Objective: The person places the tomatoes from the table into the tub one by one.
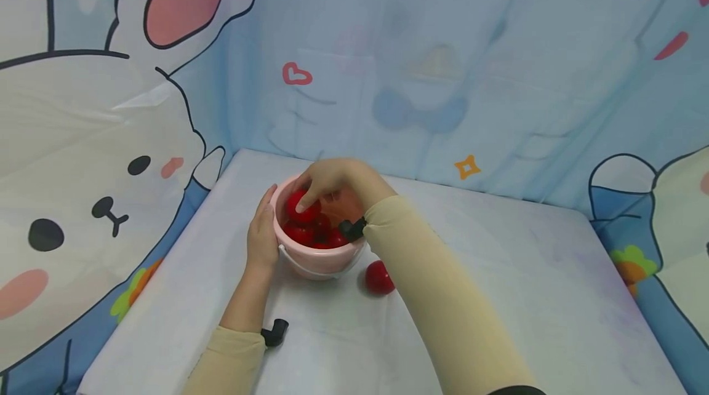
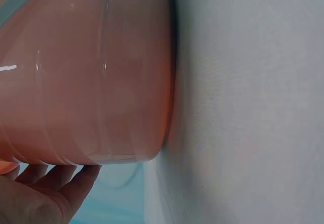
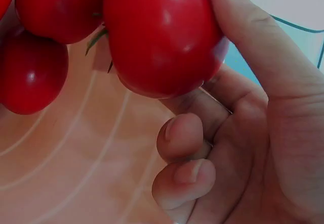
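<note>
A pink bucket (image 1: 310,259) with a white handle stands upright on the table, several red tomatoes (image 1: 299,234) inside. My right hand (image 1: 332,176) reaches in over its rim and grips one tomato (image 3: 164,37) between thumb and fingers; in the right wrist view two fingers curl below it. Other tomatoes (image 3: 34,72) lie beside the held one, a bit of green stem showing. My left hand (image 1: 262,241) rests along the bucket's left side, and its fingers (image 2: 76,186) touch the outer wall in the left wrist view.
One more tomato (image 1: 379,278) lies on the white tabletop (image 1: 532,296), right of the bucket and close to my right sleeve. A printed blue curtain (image 1: 343,118) hangs behind the table and along its sides.
</note>
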A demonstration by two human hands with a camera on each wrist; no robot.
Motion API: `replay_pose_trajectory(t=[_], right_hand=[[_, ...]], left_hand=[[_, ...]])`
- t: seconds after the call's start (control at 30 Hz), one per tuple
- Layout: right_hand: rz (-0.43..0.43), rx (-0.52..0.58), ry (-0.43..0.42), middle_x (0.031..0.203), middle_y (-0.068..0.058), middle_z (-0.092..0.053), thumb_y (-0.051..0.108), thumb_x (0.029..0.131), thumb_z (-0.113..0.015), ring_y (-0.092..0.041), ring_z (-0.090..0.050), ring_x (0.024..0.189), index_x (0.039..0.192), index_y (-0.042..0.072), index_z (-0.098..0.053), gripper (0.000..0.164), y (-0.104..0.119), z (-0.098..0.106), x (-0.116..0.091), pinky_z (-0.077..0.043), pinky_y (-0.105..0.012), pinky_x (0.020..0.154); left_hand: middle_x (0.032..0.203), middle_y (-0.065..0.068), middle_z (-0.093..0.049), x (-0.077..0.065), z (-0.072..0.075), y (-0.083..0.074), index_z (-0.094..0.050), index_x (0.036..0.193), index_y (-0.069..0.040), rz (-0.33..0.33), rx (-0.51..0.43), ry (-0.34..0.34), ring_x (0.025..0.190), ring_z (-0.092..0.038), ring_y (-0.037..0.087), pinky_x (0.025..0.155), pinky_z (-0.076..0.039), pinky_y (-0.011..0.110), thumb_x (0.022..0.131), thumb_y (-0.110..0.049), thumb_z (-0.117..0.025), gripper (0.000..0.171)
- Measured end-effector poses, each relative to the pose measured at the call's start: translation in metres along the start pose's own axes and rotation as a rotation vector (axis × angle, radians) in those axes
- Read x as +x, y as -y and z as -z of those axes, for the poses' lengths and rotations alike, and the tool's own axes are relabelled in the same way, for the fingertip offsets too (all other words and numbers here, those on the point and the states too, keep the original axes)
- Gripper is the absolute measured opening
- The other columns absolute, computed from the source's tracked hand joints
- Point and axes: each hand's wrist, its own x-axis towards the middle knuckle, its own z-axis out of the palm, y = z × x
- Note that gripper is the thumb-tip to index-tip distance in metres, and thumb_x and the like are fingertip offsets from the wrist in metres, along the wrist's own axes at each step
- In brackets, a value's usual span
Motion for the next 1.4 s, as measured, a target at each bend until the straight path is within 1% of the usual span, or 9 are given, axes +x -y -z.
replay_pose_trajectory(t=[0.13, 0.27, 0.47, 0.73, 0.87, 1.03, 1.2, 1.3, 1.4], right_hand=[[-0.032, 0.023, 0.026, 0.128, -0.001, -0.055, 0.046, 0.082, -0.077, -0.024, -0.052, 0.118, 0.134, 0.031, -0.058, 0.058, 0.002, -0.001, 0.001, -0.056, -0.041, 0.093], [-0.038, 0.050, 0.041, 0.128, -0.001, -0.055, 0.045, 0.083, -0.076, -0.024, -0.051, 0.119, 0.133, 0.031, -0.058, 0.055, 0.002, -0.001, 0.000, -0.057, -0.039, 0.091], [0.000, 0.093, 0.020, 0.122, -0.005, -0.060, 0.040, 0.084, -0.076, -0.029, -0.057, 0.109, 0.132, 0.028, -0.059, 0.052, -0.002, 0.000, -0.003, -0.059, -0.038, 0.083], [0.042, 0.011, -0.001, 0.124, -0.001, -0.060, 0.044, 0.087, -0.071, -0.031, -0.060, 0.105, 0.140, 0.028, -0.055, 0.057, -0.006, 0.005, -0.011, -0.059, -0.036, 0.080], [0.096, -0.041, -0.013, 0.133, -0.001, -0.060, 0.042, 0.091, -0.066, -0.027, -0.062, 0.092, 0.143, 0.023, -0.053, 0.057, -0.010, 0.013, -0.020, -0.057, -0.034, 0.077], [0.128, -0.017, -0.041, 0.142, -0.001, -0.056, 0.039, 0.094, -0.062, -0.024, -0.060, 0.081, 0.145, 0.020, -0.051, 0.055, -0.026, 0.021, -0.043, -0.056, -0.033, 0.070], [0.152, -0.052, -0.124, 0.144, 0.000, -0.054, 0.042, 0.095, -0.060, -0.027, -0.063, 0.077, 0.143, 0.023, -0.052, 0.053, -0.051, 0.024, -0.079, -0.057, -0.034, 0.066], [0.126, -0.059, -0.185, 0.140, 0.004, -0.056, 0.046, 0.094, -0.061, -0.028, -0.064, 0.078, 0.141, 0.028, -0.054, 0.051, -0.068, 0.020, -0.103, -0.057, -0.037, 0.068], [0.092, -0.063, -0.237, 0.137, 0.009, -0.058, 0.049, 0.093, -0.062, -0.025, -0.062, 0.075, 0.138, 0.033, -0.054, 0.049, -0.087, 0.012, -0.123, -0.057, -0.037, 0.068]], left_hand=[[0.157, -0.023, -0.033, 0.000, 0.000, 0.000, -0.033, 0.146, -0.055, 0.001, 0.006, -0.007, 0.149, -0.028, 0.011, 0.118, -0.034, 0.050, 0.102, -0.053, -0.031, 0.044], [0.156, -0.022, -0.033, 0.000, 0.000, 0.001, -0.033, 0.146, -0.055, -0.006, 0.008, -0.006, 0.149, -0.029, 0.011, 0.118, -0.034, 0.050, 0.101, -0.055, -0.030, 0.044], [0.156, -0.023, -0.035, 0.000, 0.000, 0.002, -0.034, 0.145, -0.055, -0.020, 0.006, -0.005, 0.148, -0.029, 0.010, 0.118, -0.032, 0.051, 0.102, -0.055, -0.027, 0.044], [0.156, -0.024, -0.034, -0.001, -0.001, 0.001, -0.032, 0.146, -0.055, -0.012, 0.002, 0.004, 0.148, -0.028, 0.010, 0.119, -0.032, 0.051, 0.102, -0.055, -0.027, 0.044], [0.155, -0.026, -0.033, -0.001, -0.001, 0.001, -0.032, 0.145, -0.056, -0.002, 0.000, 0.004, 0.148, -0.028, 0.009, 0.119, -0.031, 0.052, 0.102, -0.057, -0.027, 0.044], [0.155, -0.026, -0.034, -0.001, -0.002, 0.002, -0.032, 0.145, -0.057, -0.007, 0.002, -0.001, 0.148, -0.028, 0.008, 0.118, -0.033, 0.052, 0.102, -0.057, -0.028, 0.043], [0.155, -0.025, -0.034, -0.001, -0.003, 0.001, -0.032, 0.145, -0.056, -0.035, 0.004, -0.008, 0.147, -0.030, 0.009, 0.116, -0.036, 0.051, 0.102, -0.055, -0.029, 0.044], [0.155, -0.025, -0.034, 0.000, -0.002, 0.001, -0.032, 0.145, -0.056, -0.041, 0.005, -0.010, 0.147, -0.030, 0.009, 0.116, -0.036, 0.052, 0.102, -0.055, -0.029, 0.043], [0.155, -0.025, -0.035, 0.000, -0.001, 0.003, -0.033, 0.145, -0.056, -0.044, 0.006, -0.016, 0.147, -0.030, 0.009, 0.115, -0.037, 0.052, 0.102, -0.054, -0.030, 0.043]])
